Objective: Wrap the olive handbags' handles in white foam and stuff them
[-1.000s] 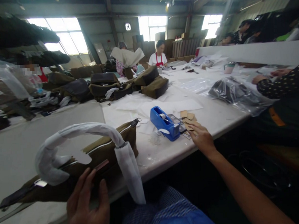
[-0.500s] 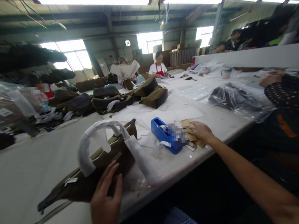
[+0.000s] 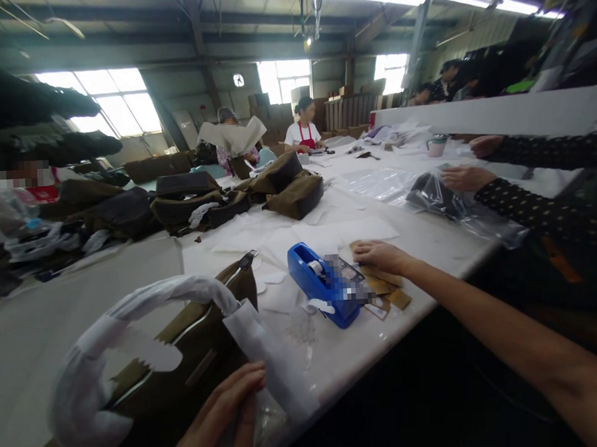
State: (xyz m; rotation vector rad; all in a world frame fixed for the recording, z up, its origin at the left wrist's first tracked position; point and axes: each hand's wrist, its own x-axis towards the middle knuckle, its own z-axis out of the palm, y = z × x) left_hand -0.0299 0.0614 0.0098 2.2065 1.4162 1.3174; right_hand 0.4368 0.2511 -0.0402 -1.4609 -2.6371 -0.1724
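Observation:
A dark olive handbag (image 3: 199, 349) lies on the table at the left, its handle (image 3: 81, 375) wrapped in white padding. My left hand (image 3: 221, 421) rests against the bag's near side, fingers stretched out and holding nothing. Beside the bag stands a blue tape dispenser (image 3: 316, 282) with a roll in it; part of it is blurred out. Just right of the dispenser, my right hand (image 3: 380, 256) is over a small heap of flat brown paper pieces (image 3: 379, 286). Its fingers are closed at the edge of one piece; the thumb is largely hidden.
More olive bags (image 3: 297, 193) are piled across the table. White paper sheets (image 3: 279, 234) lie behind the dispenser. At the right, a co-worker's hands (image 3: 469, 178) touch a dark item in clear plastic (image 3: 488, 213). A cup (image 3: 437, 146) stands farther back. Other people sit opposite.
The view has shifted, and the handbag appears larger and nearer. My right hand has moved slightly left over the brown pieces. The co-worker's hand has come down onto the plastic-wrapped item.

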